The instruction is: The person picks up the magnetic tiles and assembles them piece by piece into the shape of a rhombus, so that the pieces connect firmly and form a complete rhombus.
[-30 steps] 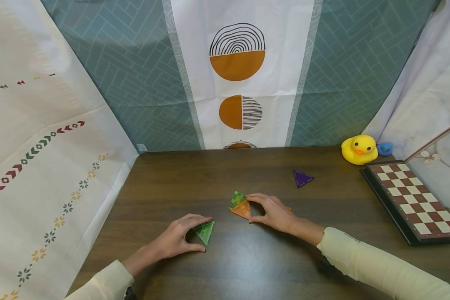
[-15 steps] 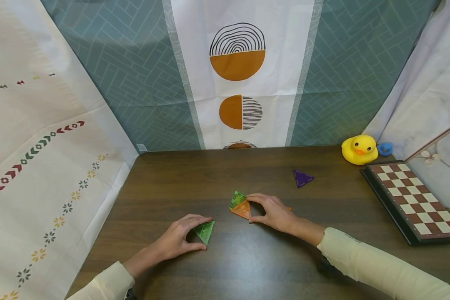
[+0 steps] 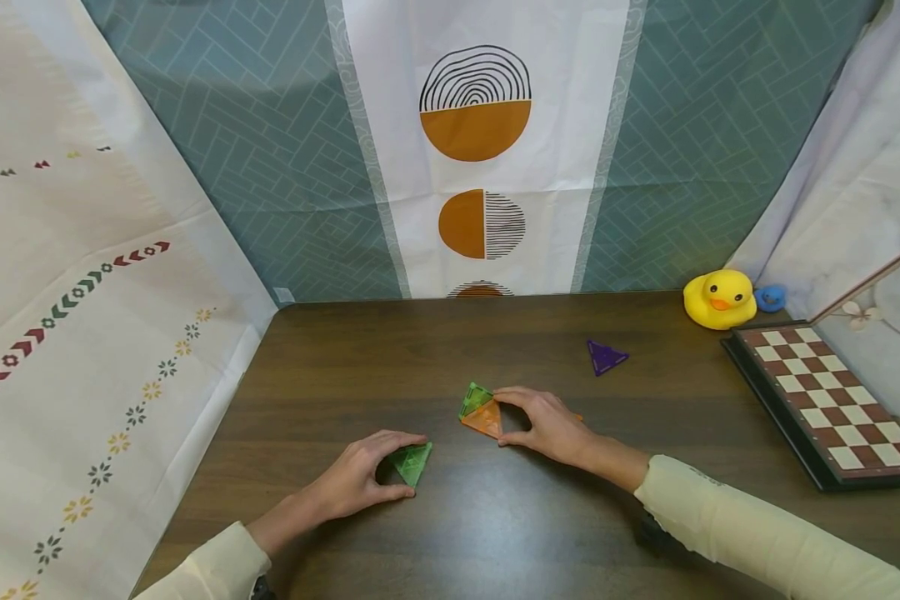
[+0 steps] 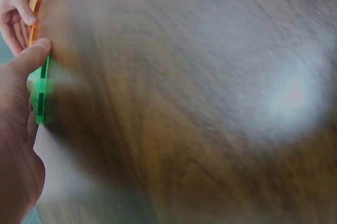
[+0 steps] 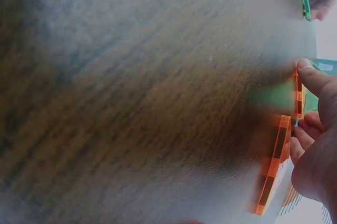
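Note:
My left hand (image 3: 356, 475) holds a translucent green triangular magnetic tile (image 3: 412, 463) between thumb and fingers, flat over the wooden table (image 3: 330, 358). In the left wrist view the thumb lies along the edge of that green tile (image 4: 42, 92). To the right, my right hand (image 3: 546, 425) pinches an orange triangular tile (image 3: 484, 418) by its corners. A second green triangular tile (image 3: 476, 398) adjoins the orange one on its far side. Another orange tile (image 5: 274, 163) lies under my right hand, mostly hidden in the head view.
A purple triangular tile (image 3: 606, 358) lies farther back on the table. At the right side are a chessboard (image 3: 832, 400), a yellow rubber duck (image 3: 720, 300) and a small blue duck (image 3: 770, 298). Patterned cloths hang at the left, back and right.
My left hand has shifted very slightly to the right with the green tile. The right hand and its orange tile stay in place.

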The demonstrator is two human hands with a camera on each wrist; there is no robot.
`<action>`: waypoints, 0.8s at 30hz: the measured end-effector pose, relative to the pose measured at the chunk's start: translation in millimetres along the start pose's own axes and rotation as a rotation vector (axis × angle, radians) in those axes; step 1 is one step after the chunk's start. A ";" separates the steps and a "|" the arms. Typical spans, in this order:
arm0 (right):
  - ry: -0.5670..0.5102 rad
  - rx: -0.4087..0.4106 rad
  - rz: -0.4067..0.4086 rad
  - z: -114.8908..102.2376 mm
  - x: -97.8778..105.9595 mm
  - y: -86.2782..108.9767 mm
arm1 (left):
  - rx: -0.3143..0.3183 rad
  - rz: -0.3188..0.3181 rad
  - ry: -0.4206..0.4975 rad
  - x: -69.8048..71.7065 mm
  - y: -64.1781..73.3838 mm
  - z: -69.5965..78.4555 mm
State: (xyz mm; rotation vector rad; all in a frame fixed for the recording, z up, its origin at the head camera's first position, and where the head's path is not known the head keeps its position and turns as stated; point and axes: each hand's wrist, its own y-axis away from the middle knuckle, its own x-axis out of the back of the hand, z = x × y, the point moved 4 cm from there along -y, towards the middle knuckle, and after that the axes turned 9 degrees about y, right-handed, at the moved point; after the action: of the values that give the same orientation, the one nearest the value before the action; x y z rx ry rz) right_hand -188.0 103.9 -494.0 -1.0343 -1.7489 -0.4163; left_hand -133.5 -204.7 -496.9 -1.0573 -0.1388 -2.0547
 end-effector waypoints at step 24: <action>-0.006 0.006 0.003 1.4 -1.1 0.4 | 0.111 -0.102 0.106 8.6 -11.4 -2.2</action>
State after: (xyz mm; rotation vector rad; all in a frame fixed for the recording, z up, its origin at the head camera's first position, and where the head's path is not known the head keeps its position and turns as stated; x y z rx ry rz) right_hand -188.4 104.6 -495.7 -1.0343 -1.7525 -0.4062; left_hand -145.7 -203.2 -489.3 -0.8881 -0.2538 -2.1630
